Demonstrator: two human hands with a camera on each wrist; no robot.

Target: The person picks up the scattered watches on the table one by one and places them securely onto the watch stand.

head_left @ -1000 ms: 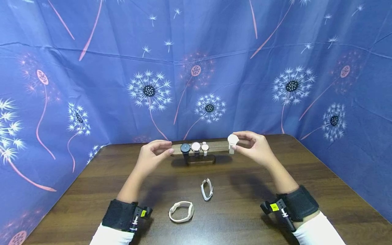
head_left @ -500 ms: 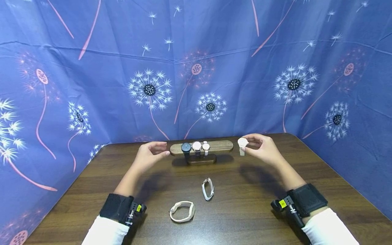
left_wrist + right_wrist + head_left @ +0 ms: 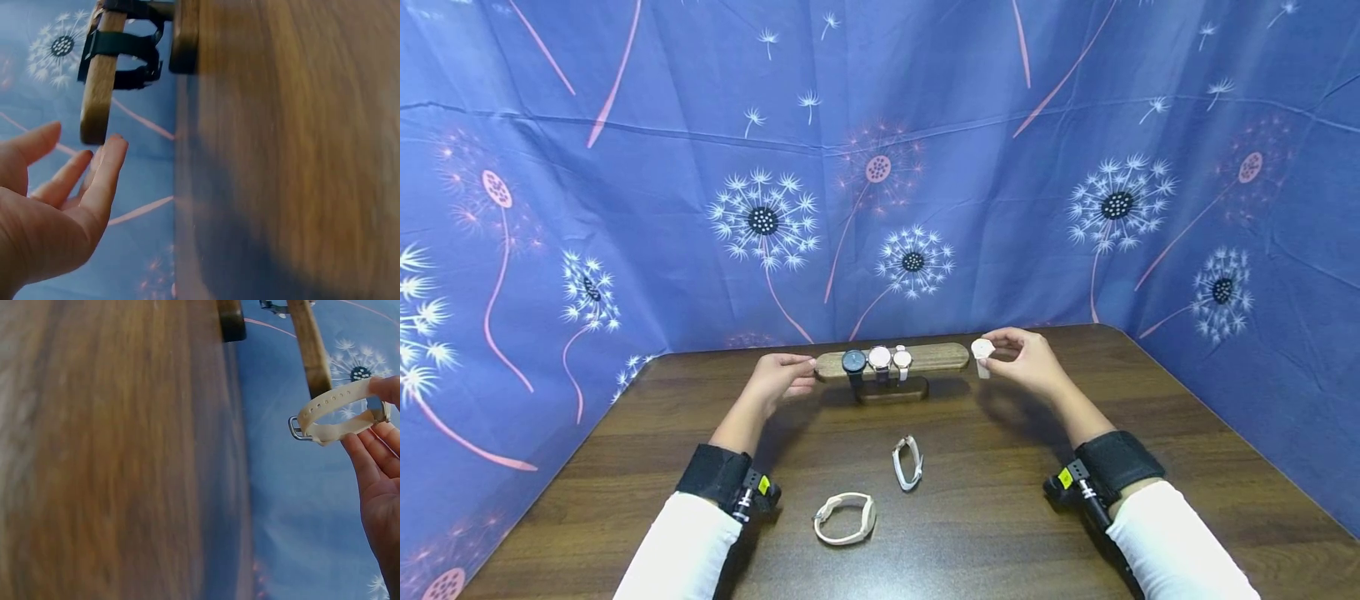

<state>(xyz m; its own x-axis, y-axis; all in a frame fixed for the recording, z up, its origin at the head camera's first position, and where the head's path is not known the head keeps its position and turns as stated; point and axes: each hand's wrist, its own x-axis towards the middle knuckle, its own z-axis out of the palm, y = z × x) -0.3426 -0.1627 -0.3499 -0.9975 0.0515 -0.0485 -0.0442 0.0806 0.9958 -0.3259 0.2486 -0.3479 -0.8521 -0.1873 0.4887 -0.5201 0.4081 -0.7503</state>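
A wooden watch stand (image 3: 932, 358) stands at the back of the table and carries a black watch (image 3: 853, 362), a pink watch (image 3: 879, 359) and a white watch (image 3: 902, 361). My left hand (image 3: 803, 372) is at the bar's left end (image 3: 94, 122), its fingers (image 3: 106, 169) straight and close to the wood. My right hand (image 3: 994, 350) pinches a cream watch (image 3: 981, 349) just off the bar's right end. In the right wrist view its buckled strap (image 3: 331, 412) hangs beside the bar (image 3: 309, 347).
A cream watch (image 3: 846, 517) and a white watch (image 3: 907, 463) lie loose on the dark wooden table (image 3: 1000, 517) in front of the stand. Blue dandelion-print cloth (image 3: 625, 208) closes in the back and both sides.
My right hand has drawn the cream watch off the bar's right end and then brought it slightly back. My left hand has let go of the bar's left end and stays beside it.
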